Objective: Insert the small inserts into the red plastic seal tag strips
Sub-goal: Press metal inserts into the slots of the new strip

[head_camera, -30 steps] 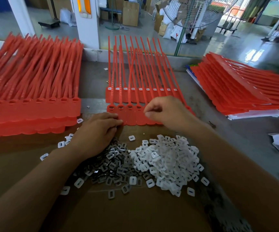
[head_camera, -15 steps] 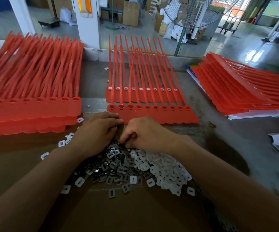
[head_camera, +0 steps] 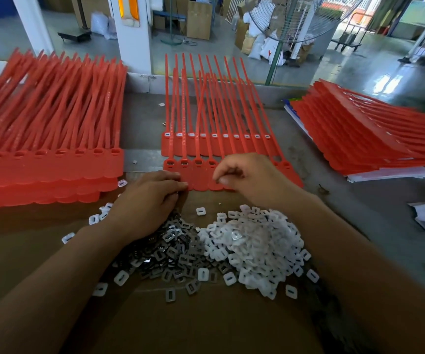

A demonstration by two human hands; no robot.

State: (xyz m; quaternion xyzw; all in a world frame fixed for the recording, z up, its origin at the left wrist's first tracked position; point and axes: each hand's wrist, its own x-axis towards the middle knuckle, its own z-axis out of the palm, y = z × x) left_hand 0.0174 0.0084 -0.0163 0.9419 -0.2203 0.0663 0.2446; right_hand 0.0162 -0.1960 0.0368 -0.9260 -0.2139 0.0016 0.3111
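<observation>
From my head camera: my left hand (head_camera: 150, 200) lies palm down on the far edge of the grey metal inserts (head_camera: 173, 251). Its fingers are loosely bent and grip nothing I can see, and their tips touch the near edge of the near row of red seal tag strips (head_camera: 201, 183).

My right hand (head_camera: 252, 180) hovers over the middle of that same row. Its fingers are curled, with thumb and forefinger tips pinched together. I cannot tell whether an insert sits between them.

The 4 strip heads at the left end of the near row show grey pieces in their slots. Behind them, the far row of strips (head_camera: 206, 149) carries white pieces in 10 heads, tails pointing away from me.

The white plastic inserts (head_camera: 257, 241) are heaped just right of the grey ones, the 2 piles touching, both on a brown cardboard sheet (head_camera: 206, 323) under my forearms.

A tall stack of red strips (head_camera: 48, 169) lies to my left, and another stack (head_camera: 359, 139) lies well apart on the grey table (head_camera: 359, 213) to my right.
</observation>
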